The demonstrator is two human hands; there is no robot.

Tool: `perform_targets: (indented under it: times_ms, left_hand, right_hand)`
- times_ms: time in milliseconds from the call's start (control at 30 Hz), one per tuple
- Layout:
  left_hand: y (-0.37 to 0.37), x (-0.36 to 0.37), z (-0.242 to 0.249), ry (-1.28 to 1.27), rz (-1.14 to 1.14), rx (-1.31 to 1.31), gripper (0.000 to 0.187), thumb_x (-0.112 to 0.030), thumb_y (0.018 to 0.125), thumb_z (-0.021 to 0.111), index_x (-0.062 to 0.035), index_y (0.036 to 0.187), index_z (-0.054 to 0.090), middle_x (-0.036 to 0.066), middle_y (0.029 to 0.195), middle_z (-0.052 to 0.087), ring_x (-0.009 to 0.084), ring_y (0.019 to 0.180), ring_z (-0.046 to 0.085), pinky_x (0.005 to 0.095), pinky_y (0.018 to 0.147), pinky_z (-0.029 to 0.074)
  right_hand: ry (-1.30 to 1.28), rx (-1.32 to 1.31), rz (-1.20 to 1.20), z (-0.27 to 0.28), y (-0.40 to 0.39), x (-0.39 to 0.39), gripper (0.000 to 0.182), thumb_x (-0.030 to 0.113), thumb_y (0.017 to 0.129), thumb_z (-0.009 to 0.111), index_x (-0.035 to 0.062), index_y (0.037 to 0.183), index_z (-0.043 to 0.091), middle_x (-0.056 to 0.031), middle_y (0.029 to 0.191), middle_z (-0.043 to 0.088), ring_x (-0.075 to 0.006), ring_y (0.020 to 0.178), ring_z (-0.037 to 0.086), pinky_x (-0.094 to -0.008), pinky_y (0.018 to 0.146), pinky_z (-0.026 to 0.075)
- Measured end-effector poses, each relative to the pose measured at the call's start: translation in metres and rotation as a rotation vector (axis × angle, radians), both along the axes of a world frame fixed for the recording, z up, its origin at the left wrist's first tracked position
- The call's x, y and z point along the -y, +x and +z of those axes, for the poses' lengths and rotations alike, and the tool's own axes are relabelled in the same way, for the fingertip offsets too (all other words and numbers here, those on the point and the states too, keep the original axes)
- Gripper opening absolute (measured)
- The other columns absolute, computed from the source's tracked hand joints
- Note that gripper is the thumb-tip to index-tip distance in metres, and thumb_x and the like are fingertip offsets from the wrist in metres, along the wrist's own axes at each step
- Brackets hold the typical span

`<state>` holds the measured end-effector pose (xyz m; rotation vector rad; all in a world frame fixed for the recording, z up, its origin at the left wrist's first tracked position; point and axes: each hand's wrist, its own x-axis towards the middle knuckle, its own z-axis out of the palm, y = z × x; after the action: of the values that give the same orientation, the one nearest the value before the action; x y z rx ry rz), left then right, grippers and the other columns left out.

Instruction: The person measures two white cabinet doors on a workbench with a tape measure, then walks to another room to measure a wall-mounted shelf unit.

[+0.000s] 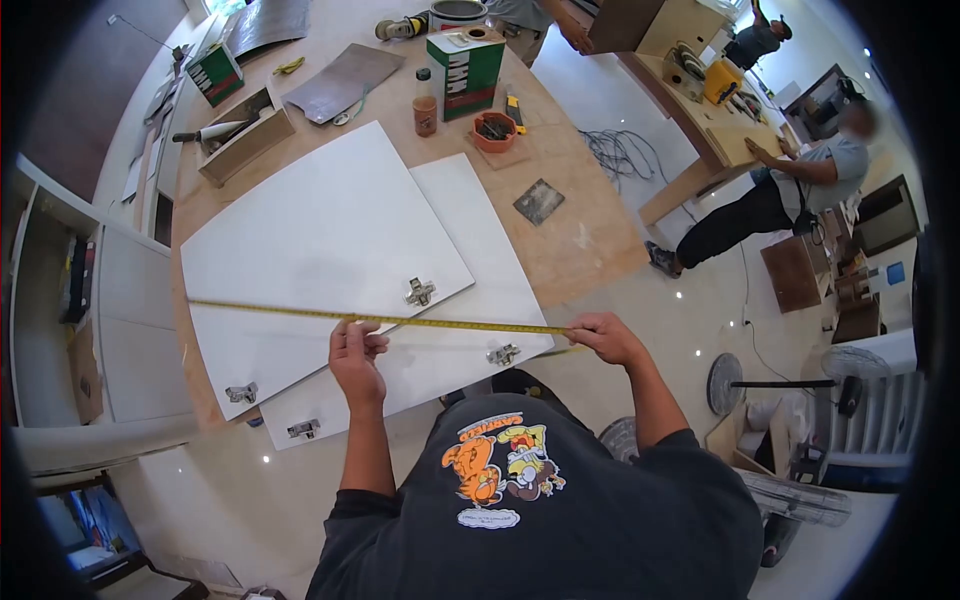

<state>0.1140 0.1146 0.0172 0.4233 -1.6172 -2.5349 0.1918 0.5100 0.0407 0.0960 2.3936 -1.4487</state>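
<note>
A yellow tape measure point(450, 323) is stretched across two overlapping white panels. My right hand point(607, 338) grips its blade at the right end, just past the panel edge. Closer to the middle, my left hand point(357, 355) has its fingertips at the blade, the fingers bent around its lower edge. The upper panel point(320, 220) lies partly over the lower panel point(480, 240). Metal cabinet hinges are fixed to both: one hinge point(420, 291) and another hinge point(241, 392) on the upper, a third hinge point(503, 354) on the lower, near its front edge.
On the wooden table point(590, 250) stand a green can point(466, 75), a bottle point(425, 105), an orange bowl of screws point(494, 130), a utility knife point(515, 112) and a wooden box point(245, 135). A co-worker point(780, 190) stands at another bench on the right. Cables point(622, 155) lie on the floor.
</note>
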Motion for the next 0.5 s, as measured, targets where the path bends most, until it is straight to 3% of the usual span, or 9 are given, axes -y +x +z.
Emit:
perform_targets:
  times_ms: [67, 167, 300, 500]
  left_hand:
    - [0.001, -0.004, -0.006, -0.023, -0.074, 0.022, 0.025, -0.017, 0.099, 0.051, 0.0000, 0.117, 0.054, 0.010, 0.088, 0.067, 0.0136, 0.066, 0.062, 0.0255, 0.060, 0.048]
    - [0.009, -0.009, -0.008, -0.060, -0.141, 0.041, 0.025, -0.016, 0.098, 0.053, 0.0005, 0.117, 0.054, 0.010, 0.089, 0.067, 0.0124, 0.067, 0.062, 0.0246, 0.060, 0.048]
    - [0.022, -0.010, -0.014, -0.124, -0.225, 0.058, 0.024, -0.017, 0.097, 0.055, 0.0000, 0.114, 0.056, 0.009, 0.089, 0.068, 0.0118, 0.066, 0.062, 0.0238, 0.059, 0.048]
    - [0.045, -0.029, -0.018, -0.225, -0.278, 0.122, 0.024, -0.019, 0.096, 0.057, 0.0001, 0.110, 0.058, 0.010, 0.087, 0.068, 0.0124, 0.065, 0.062, 0.0237, 0.059, 0.049]
  right_hand:
    - [-0.073, -0.025, -0.081, -0.007, 0.024, -0.003, 0.018, 0.017, 0.089, 0.063, 0.0001, 0.091, 0.069, -0.0014, 0.076, 0.064, -0.0106, 0.069, 0.055, -0.0262, 0.063, 0.044]
    - [-0.202, 0.191, -0.299, -0.012, 0.055, -0.006, 0.017, 0.019, 0.089, 0.064, 0.0020, 0.087, 0.069, 0.0030, 0.066, 0.057, -0.0055, 0.056, 0.047, -0.0224, 0.051, 0.036]
    - [-0.371, 0.212, -0.516, -0.059, 0.080, -0.005, 0.018, 0.020, 0.090, 0.064, 0.0044, 0.081, 0.066, 0.0081, 0.055, 0.044, -0.0015, 0.042, 0.031, -0.0212, 0.040, 0.023]
    - [-0.468, 0.249, -0.662, -0.072, 0.069, 0.024, 0.016, 0.018, 0.091, 0.063, 0.0035, 0.083, 0.064, 0.0065, 0.057, 0.048, -0.0011, 0.040, 0.030, -0.0208, 0.038, 0.023]
